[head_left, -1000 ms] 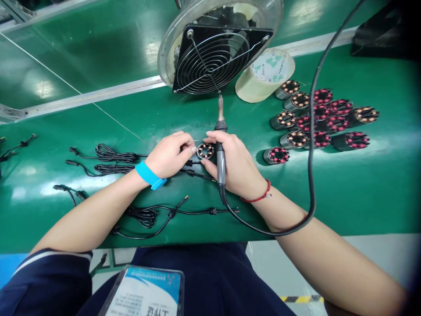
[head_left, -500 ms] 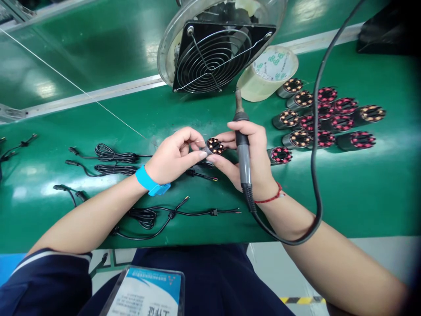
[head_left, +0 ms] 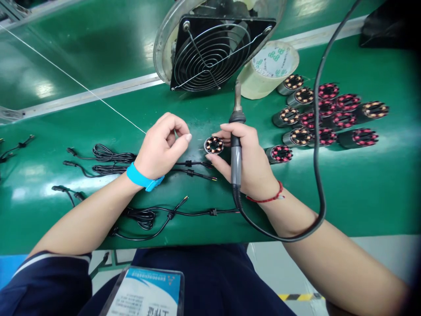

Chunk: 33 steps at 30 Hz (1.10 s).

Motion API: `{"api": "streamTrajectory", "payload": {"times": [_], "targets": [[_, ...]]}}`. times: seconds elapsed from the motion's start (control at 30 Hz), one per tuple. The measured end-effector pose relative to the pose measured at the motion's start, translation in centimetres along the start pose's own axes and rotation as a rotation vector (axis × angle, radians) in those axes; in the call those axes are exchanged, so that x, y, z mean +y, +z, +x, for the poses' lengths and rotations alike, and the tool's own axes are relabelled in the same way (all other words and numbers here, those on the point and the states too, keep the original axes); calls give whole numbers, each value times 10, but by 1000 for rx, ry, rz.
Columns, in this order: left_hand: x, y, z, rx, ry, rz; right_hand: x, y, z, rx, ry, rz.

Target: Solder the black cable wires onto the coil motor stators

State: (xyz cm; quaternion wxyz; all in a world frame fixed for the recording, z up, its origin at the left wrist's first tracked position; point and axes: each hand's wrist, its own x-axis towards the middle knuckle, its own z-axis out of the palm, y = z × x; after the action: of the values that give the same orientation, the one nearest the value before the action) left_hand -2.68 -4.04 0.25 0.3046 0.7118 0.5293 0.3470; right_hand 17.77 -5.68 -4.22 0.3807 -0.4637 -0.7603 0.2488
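My right hand [head_left: 255, 164] is closed round a soldering iron [head_left: 236, 158], its tip pointing up and away. The thumb and fingertips of that same hand grip a small motor stator [head_left: 213, 145] with copper windings, its open end facing up. My left hand [head_left: 162, 142] is apart from the stator, to its left, fingers curled and thumb against the forefinger. Whatever it may pinch is too small to make out. A thin pale wire [head_left: 82, 84] slants down from the upper left to the back of the left hand, where its end is hidden.
A fan with a wire guard [head_left: 207, 66] stands ahead, beside a large tape roll [head_left: 256, 85]. Several stators with red or copper windings [head_left: 309, 120] stand at right. Coiled black cables [head_left: 113, 153] lie at left and in front. The iron's cord [head_left: 317, 131] loops over my right forearm.
My left hand has let go of the stator and moved left, away from it. My right hand still holds the stator and the iron, shifted slightly left.
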Motion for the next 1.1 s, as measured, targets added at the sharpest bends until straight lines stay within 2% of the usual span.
{"api": "streamTrajectory", "payload": {"times": [0.1, 0.17, 0.33, 0.53, 0.77, 0.87, 1.0, 1.1], "targets": [[-3, 0, 2, -33, -112, -172, -1, 0, -1, 24, -95, 47], [-3, 1, 2, -128, -166, -262, -3, 1, -3, 44, -160, 102], [4, -2, 0, -349, -204, -427, -4, 2, -4, 47, -195, 278], [5, -2, 0, -402, -182, -628, -5, 1, -5, -52, -177, 376], [4, -6, 5, -490, -244, -600, -8, 0, -3, -30, -275, 397], [6, -6, 3, -455, -257, -480, -8, -1, -3, -4, -309, 245], [5, -1, -1, -301, -225, -271, -7, -1, -2, -31, -243, -39], [1, 1, 2, -197, -228, -288, -7, -1, -1, -4, -238, -116]]}}
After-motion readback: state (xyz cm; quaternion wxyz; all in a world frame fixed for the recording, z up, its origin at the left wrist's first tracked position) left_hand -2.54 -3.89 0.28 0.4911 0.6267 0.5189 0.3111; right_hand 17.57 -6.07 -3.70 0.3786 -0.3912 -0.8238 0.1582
